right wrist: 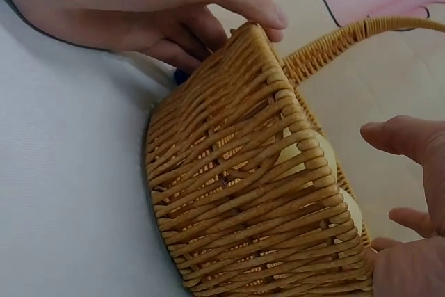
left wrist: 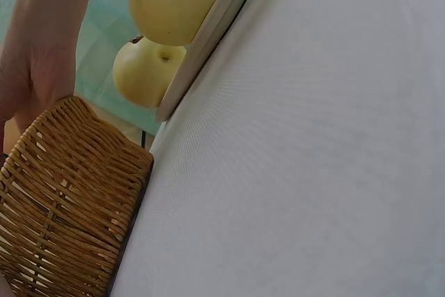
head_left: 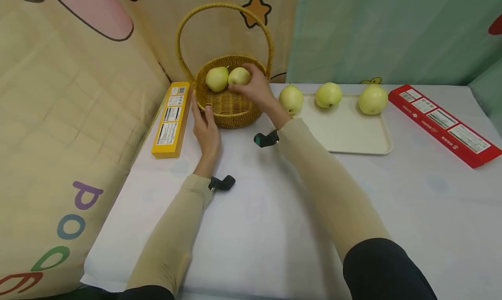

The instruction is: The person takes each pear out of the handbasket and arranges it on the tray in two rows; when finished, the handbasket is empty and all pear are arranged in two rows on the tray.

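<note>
A wicker basket (head_left: 231, 117) with a tall arched handle holds two pale yellow-green pears, a left pear (head_left: 217, 79) and a right pear (head_left: 239, 76). My left hand (head_left: 207, 132) rests against the basket's left front outside, its thumb apart from the fingers. In the right wrist view, this left hand (right wrist: 167, 12) touches the weave near the rim. My right hand (head_left: 256, 87) reaches over the right rim, thumb and fingers spread about the right pear. The right wrist view shows background between the spread fingers of this right hand (right wrist: 417, 172); both pears show partly through the weave.
Right of the basket lies a cream tray (head_left: 353, 136) with three pears (head_left: 328, 95) at its back edge and left corner. A yellow box (head_left: 171, 121) lies left of the basket, a red box (head_left: 445, 123) right of the tray. Printed curtains (head_left: 384, 34) hang behind the white-covered table (head_left: 251, 230).
</note>
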Motion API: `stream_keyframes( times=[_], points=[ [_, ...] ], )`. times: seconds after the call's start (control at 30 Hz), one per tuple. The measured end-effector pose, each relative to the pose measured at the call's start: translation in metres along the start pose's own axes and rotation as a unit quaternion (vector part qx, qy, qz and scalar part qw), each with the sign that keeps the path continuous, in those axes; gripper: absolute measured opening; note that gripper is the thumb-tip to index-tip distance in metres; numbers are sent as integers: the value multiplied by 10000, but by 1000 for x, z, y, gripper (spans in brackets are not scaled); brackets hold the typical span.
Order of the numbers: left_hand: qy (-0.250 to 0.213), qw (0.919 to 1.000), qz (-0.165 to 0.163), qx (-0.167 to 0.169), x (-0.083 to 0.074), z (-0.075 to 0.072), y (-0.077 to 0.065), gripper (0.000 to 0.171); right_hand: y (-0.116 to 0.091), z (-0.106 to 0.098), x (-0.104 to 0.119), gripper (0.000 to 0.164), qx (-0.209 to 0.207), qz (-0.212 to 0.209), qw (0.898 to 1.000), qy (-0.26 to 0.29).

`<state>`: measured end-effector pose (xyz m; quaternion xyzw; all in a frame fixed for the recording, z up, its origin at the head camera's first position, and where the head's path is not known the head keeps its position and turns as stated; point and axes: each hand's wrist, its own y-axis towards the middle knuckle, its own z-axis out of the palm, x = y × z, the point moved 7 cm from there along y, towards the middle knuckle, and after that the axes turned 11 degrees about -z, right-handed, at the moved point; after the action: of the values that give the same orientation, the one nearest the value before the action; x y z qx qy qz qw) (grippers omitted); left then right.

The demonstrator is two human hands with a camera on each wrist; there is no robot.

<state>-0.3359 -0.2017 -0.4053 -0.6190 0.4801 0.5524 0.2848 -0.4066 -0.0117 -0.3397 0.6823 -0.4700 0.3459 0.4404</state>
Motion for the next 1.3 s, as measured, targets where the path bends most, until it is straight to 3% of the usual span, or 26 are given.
stream_keyframes(
  times=[0.33,0.57,0.97,1.3],
  points=[
    [1,9999,140,-37,0,-2,-2,61,16,7,-12,90,67,333,9994,42],
    [-1,9997,205,-147,-2,-4,-4,60,18,16,-8,90,491,427,9979,-60],
    [-56,9999,113,21,-2,2,-5,61,18,17,-11,76,841,443,9914,-902],
    [57,9999,133,-16,-3,3,-4,60,19,17,-14,73,890,536,9898,-974]
  ],
)
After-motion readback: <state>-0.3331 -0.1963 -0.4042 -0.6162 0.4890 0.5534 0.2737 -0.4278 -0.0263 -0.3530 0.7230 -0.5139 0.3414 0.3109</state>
